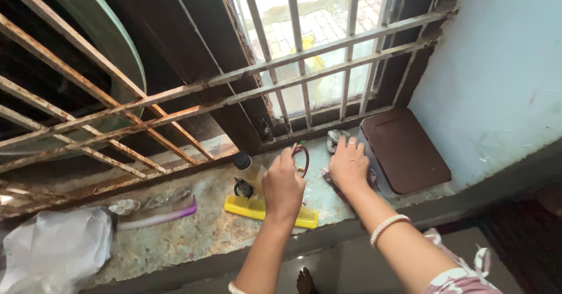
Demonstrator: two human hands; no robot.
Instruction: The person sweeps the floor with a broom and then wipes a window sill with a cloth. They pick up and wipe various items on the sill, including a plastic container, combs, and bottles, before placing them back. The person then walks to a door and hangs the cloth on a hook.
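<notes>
1. A yellow comb (270, 212) lies just below the left hand (283, 187).
2. A dark red bangle (302, 158) is pinched at the left fingertips; sorting is judged underway.
3. The right hand (349, 164) is pressed, fingers together, on crumpled cloth (337, 137); a firmer grasp seems needed.
4. A brown lid (405, 150) sits just beyond.

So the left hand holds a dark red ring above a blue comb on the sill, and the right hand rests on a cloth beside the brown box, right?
Not quite: the comb is yellow, not blue, as the head view shows. The rest holds: the left hand holds a dark red ring above it on the sill, and the right hand rests on a cloth beside the brown box.
</notes>
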